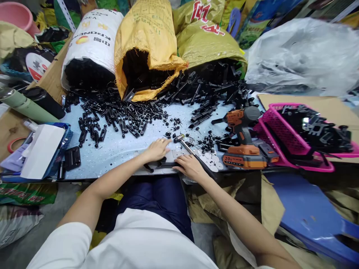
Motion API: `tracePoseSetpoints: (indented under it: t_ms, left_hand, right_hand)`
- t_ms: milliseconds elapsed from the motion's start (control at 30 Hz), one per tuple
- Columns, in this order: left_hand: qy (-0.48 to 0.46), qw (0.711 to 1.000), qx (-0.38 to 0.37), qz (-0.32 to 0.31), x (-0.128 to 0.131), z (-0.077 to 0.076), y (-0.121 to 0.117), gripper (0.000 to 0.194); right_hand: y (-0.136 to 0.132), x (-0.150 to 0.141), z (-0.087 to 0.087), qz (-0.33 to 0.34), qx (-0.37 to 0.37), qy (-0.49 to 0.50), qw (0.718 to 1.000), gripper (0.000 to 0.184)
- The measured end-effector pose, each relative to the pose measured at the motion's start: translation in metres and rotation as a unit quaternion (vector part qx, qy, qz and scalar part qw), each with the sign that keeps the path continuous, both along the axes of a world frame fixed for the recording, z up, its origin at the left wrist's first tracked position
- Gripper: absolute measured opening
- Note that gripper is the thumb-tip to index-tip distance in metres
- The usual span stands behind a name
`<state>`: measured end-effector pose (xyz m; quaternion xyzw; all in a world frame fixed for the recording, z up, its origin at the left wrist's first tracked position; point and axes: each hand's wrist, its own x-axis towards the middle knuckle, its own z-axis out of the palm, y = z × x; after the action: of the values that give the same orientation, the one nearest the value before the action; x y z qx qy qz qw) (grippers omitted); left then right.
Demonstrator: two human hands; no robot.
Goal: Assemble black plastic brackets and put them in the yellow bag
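Observation:
My left hand (157, 150) is over the front edge of the table, its index finger stretched toward the head of a hammer (193, 151) and its thumb apart. No object shows in its fingers. Below it lie dark plastic pieces (162, 162), partly covered by the hand. My right hand (192, 167) rests palm down beside the hammer's dark handle, fingers spread over a flat grey surface (169, 158). What lies under that palm is hidden. White round discs (211, 160) are scattered right of the handle.
Black plastic parts (112, 112) and small pins heap across the table. Behind stand a white sack (92, 41), a yellow sack (146, 30) and an olive sack (207, 41). An orange cordless drill (243, 149) and pink baskets (280, 142) stand right; a blue basket (67, 138) is left.

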<state>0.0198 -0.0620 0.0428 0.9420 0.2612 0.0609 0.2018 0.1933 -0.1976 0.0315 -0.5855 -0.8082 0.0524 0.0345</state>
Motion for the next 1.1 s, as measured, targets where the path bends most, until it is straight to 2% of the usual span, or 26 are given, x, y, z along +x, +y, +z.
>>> tracePoseSetpoints:
  t_ms: [67, 133, 200, 267, 367, 467, 533, 600, 700, 800, 867, 933, 1000, 1100]
  left_hand:
    - [0.024, 0.999, 0.014, 0.024, 0.033, -0.001, 0.018, 0.035]
    - [0.058, 0.997, 0.015, 0.042, 0.058, -0.005, 0.031, 0.031]
    - [0.073, 0.996, 0.015, 0.054, 0.072, -0.010, 0.037, 0.028]
    - [0.071, 0.995, 0.019, 0.062, 0.073, -0.013, 0.037, 0.029]
    - [0.063, 0.995, 0.039, 0.068, 0.051, -0.008, 0.031, 0.028]
    - [0.012, 0.994, 0.065, 0.092, 0.004, 0.003, 0.019, 0.023]
    - [-0.154, 0.973, 0.049, 0.162, -0.035, 0.005, 0.008, 0.019]
    - [-0.260, 0.938, 0.024, 0.229, -0.070, 0.000, -0.003, 0.016]
    - [-0.299, 0.910, -0.005, 0.288, -0.104, -0.014, -0.018, 0.016]
    - [-0.305, 0.902, -0.040, 0.304, -0.114, -0.026, -0.029, 0.017]
    - [-0.315, 0.897, -0.044, 0.308, -0.115, -0.032, -0.032, 0.017]
    - [-0.310, 0.906, -0.016, 0.287, -0.116, -0.037, -0.034, 0.017]
    - [-0.277, 0.932, 0.042, 0.231, -0.116, -0.042, -0.035, 0.018]
    - [-0.210, 0.956, 0.150, 0.143, -0.119, -0.049, -0.036, 0.020]
  right_hand:
    - [0.004, 0.011, -0.002, -0.027, 0.011, 0.028, 0.999, 0.039]
    - [0.019, 0.022, -0.002, -0.079, 0.034, 0.061, 0.994, 0.038]
    - [0.048, 0.035, -0.001, -0.137, 0.057, 0.092, 0.985, 0.037]
    - [0.087, 0.046, 0.001, -0.189, 0.061, 0.106, 0.974, 0.036]
    - [0.145, 0.057, 0.004, -0.268, 0.034, 0.090, 0.959, 0.037]
    - [0.182, 0.060, 0.004, -0.317, 0.006, 0.084, 0.945, 0.036]
    - [0.191, 0.061, 0.002, -0.327, -0.008, 0.090, 0.941, 0.032]
    - [0.192, 0.060, 0.000, -0.333, -0.016, 0.095, 0.938, 0.030]
    - [0.184, 0.055, 0.001, -0.331, -0.015, 0.101, 0.938, 0.029]
    - [0.168, 0.040, 0.007, -0.312, 0.007, 0.126, 0.942, 0.027]
    - [0.148, 0.025, 0.009, -0.276, 0.036, 0.199, 0.940, 0.026]
    - [0.121, 0.007, 0.010, -0.216, 0.058, 0.301, 0.927, 0.025]
    - [0.090, -0.011, 0.009, -0.155, 0.071, 0.369, 0.914, 0.024]
    - [0.052, -0.032, 0.006, -0.088, 0.109, 0.375, 0.916, 0.018]
